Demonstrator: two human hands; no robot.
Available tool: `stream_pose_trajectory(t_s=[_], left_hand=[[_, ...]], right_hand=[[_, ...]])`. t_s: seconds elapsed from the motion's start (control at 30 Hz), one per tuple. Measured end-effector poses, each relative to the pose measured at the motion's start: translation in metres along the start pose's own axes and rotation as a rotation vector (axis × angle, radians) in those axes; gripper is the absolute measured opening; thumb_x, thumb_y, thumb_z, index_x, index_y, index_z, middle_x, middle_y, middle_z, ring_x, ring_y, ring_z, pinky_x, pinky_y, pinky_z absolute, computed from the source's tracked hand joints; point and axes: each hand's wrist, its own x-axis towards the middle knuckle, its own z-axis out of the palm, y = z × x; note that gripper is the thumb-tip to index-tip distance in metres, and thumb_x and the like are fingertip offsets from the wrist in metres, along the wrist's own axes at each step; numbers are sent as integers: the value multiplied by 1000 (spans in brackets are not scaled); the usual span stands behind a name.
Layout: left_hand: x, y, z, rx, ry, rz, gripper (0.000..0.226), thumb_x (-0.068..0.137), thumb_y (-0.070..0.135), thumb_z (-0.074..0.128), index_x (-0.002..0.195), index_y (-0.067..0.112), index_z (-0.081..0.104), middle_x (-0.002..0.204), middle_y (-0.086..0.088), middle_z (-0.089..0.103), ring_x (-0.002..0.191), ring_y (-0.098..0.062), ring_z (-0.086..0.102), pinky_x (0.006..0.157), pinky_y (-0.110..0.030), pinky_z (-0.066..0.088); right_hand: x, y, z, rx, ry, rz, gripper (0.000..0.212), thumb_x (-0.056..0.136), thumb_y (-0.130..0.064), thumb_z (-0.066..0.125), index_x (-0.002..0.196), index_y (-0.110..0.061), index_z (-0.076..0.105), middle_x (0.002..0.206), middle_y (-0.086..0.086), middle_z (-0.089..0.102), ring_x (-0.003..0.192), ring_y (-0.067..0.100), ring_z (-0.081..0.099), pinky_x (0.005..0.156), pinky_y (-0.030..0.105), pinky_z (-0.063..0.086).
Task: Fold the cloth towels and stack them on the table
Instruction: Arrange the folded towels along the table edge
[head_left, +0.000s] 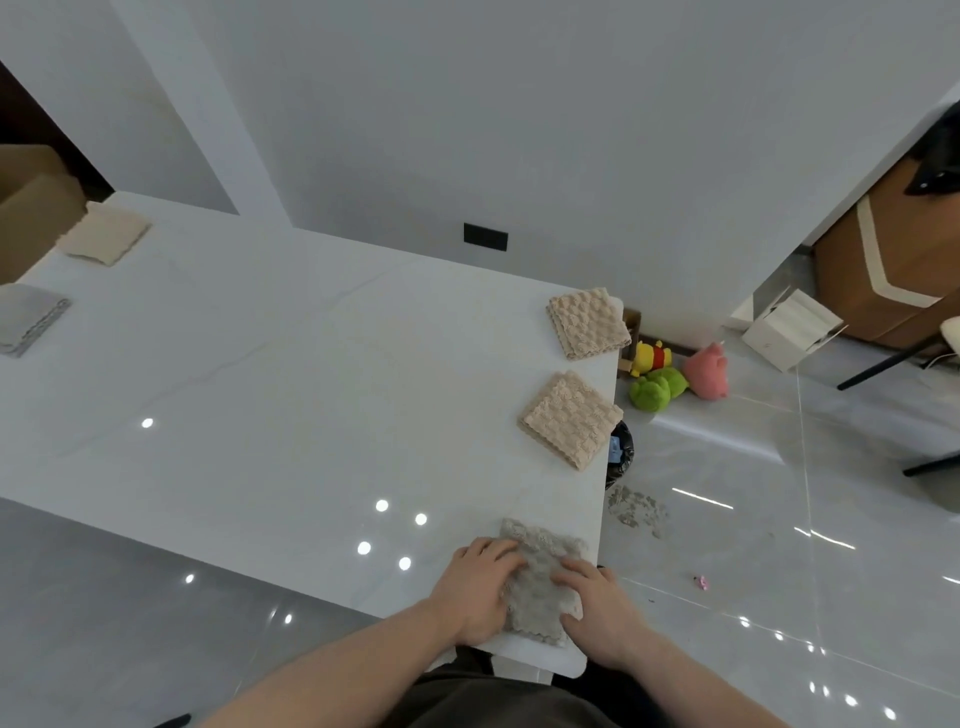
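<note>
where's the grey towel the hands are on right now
In the head view, the grey towel lies on the near right corner of the white table, under the left hand and right hand, nearer than two beige towels.

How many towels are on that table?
5: grey towel under both hands, two beige ones along the right edge, one cream and one grey far left.

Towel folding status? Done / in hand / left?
Done: two beige towels lie folded along the table's right edge, separately. In hand: left hand and right hand press flat on a grey towel. Left: stacking; a cream towel and grey one sit far left, apart.
</note>
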Motion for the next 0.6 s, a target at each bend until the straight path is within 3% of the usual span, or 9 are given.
stream_pose_trajectory(t_s=[0.17,0.27,0.33,0.43,0.5,0.6], left_hand=[[32,-2,-24,-111,152,-67,54,85,19,52,139,28,54,150,10,43,139,-17,36,116,-33,30],[61,4,-47,-160,193,-138,54,86,15,53,139,27,54,151,8,40,138,-17,37,114,-34,31],[81,8,-63,-204,194,-200,55,87,14,54,141,26,52,154,6,37,138,-19,38,114,-35,33],[111,10,-84,-250,193,-266,55,88,16,56,143,24,50,156,3,34,136,-22,40,112,-37,37],[130,11,-96,-267,187,-302,55,89,17,57,144,23,48,156,1,34,135,-24,40,111,-37,38],[153,10,-106,-296,159,-348,55,90,18,56,145,21,46,159,-1,30,139,-27,36,112,-38,39]], right_hand=[[17,5,-43,164,144,10,43,90,-24,61,133,-31,61,139,-11,52,132,16,48,111,27,38],[32,7,-83,301,166,71,42,96,-21,61,136,-29,56,136,-6,51,116,10,52,96,29,47],[47,9,-111,411,173,160,45,97,-22,60,141,-27,51,131,1,57,100,15,57,86,36,53],[72,17,-146,585,206,250,48,99,-19,61,144,-20,47,110,-3,64,83,20,63,85,42,55],[93,26,-162,650,215,281,54,99,-21,61,149,-17,41,129,-1,59,80,12,58,88,43,53],[122,39,-176,729,224,319,67,97,-30,64,155,-19,31,148,5,48,89,20,62,78,41,55]])
